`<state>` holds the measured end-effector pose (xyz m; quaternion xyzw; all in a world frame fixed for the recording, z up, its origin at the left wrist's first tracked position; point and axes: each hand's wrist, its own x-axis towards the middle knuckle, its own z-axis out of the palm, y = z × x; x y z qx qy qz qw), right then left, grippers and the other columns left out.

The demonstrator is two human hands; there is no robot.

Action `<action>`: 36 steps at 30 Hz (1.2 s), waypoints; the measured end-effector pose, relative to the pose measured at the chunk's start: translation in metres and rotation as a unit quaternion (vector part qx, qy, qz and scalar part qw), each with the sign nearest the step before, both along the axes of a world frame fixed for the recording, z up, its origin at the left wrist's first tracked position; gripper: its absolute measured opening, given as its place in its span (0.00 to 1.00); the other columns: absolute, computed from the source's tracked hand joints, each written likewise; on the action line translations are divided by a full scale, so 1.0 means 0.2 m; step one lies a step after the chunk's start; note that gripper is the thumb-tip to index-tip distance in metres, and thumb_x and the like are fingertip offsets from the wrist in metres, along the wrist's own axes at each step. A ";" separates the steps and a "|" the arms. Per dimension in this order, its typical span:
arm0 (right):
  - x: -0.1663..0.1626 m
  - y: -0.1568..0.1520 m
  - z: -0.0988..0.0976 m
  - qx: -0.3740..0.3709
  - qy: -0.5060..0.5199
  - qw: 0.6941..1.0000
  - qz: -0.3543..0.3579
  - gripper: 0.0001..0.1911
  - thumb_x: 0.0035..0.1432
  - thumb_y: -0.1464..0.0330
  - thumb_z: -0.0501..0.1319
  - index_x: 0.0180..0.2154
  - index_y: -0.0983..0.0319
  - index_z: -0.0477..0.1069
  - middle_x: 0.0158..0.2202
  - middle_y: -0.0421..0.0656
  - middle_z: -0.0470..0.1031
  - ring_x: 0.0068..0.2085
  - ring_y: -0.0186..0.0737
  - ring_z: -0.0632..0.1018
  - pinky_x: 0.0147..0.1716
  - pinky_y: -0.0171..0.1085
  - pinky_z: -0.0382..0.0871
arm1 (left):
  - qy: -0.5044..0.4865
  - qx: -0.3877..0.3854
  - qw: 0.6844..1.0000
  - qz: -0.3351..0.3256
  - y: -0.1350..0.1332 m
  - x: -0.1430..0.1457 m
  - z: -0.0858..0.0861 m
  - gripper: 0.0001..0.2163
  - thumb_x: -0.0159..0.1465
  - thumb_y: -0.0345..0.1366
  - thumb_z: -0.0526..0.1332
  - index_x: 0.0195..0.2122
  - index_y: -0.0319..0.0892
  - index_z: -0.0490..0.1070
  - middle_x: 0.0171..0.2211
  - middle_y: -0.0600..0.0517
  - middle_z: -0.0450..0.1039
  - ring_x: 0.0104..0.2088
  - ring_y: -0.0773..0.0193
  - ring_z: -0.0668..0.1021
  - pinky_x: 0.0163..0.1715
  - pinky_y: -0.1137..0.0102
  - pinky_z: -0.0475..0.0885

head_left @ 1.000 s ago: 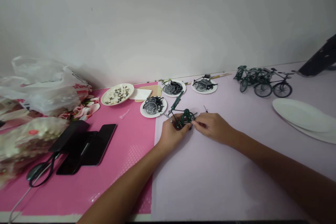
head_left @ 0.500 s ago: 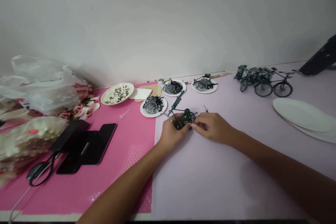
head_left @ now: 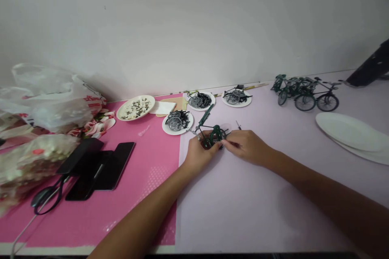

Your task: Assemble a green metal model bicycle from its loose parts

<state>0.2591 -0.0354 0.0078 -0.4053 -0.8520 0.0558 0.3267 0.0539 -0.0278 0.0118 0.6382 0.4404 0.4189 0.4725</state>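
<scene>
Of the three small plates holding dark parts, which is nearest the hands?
The plate straddling the pink-lavender border, nearest the left hand; both other plates stand farther back, near the wall.

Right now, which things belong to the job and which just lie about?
Likely in the job:
green model bicycle, in the left hand, right hand at it
three small plates holding wheels and dark parts
model bicycles standing at right

Likely just lying about:
dark phone-like slabs
plastic bag
dish of mixed bits

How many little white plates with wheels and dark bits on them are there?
3. The front plate is beyond the left hand; the middle plate and right plate are farther back, near the wall. Others could be hidden behind the plastic bag.
</scene>
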 end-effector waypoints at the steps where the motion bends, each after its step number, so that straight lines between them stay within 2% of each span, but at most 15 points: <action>1: 0.00 0.00 0.00 0.001 0.001 1.000 -0.001 0.21 0.70 0.64 0.55 0.23 0.59 0.61 0.22 0.38 0.67 0.25 0.34 0.65 0.27 0.36 0.55 | 0.001 0.000 1.000 -0.001 0.00 0.00 0.00 0.14 0.61 0.35 0.71 0.47 0.37 0.79 0.44 0.44 0.83 0.42 0.57 0.83 0.44 0.66 0.78; 36: 0.00 0.00 -0.01 -0.023 -0.005 1.000 -0.006 0.21 0.70 0.63 0.56 0.23 0.59 0.60 0.22 0.37 0.65 0.24 0.33 0.64 0.27 0.36 0.56 | -0.001 0.000 1.000 -0.002 0.01 0.00 -0.01 0.13 0.60 0.35 0.71 0.45 0.38 0.78 0.43 0.44 0.83 0.42 0.57 0.84 0.44 0.66 0.79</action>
